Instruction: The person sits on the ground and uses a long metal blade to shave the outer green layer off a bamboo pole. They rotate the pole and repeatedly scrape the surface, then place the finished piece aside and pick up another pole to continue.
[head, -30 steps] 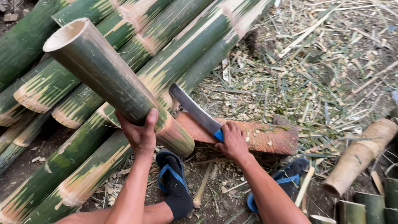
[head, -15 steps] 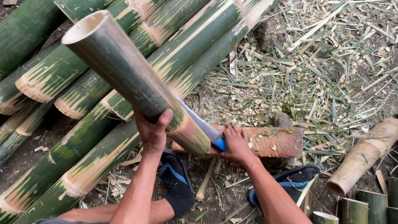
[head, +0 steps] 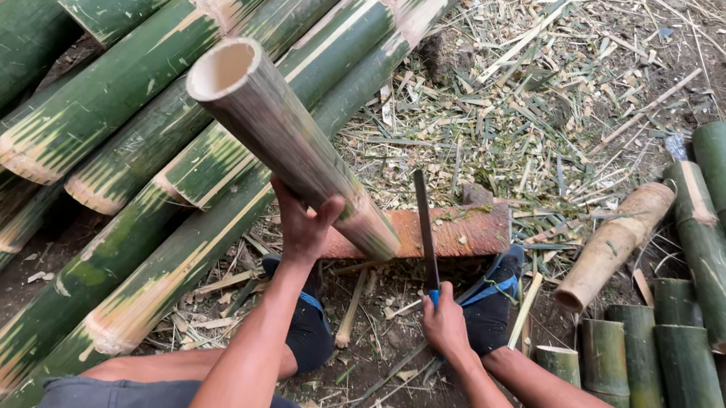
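Observation:
My left hand grips the underside of a peeled, hollow bamboo section that tilts up to the left, its lower end resting on a reddish wooden block. My right hand holds the blue handle of a long knife, blade edge-on and pointing away from me, just right of the bamboo's lower end. My feet in black and blue sandals rest on the ground below the block.
Long green bamboo poles lie stacked at the left. Short cut bamboo pieces stand and lie at the right. A brown peeled piece lies beside the block. Shavings and splinters cover the ground.
The bamboo section has swung right and tilted steeper. The knife has come away from the bamboo and now stands edge-on to its right. My left hand moved up under the bamboo.

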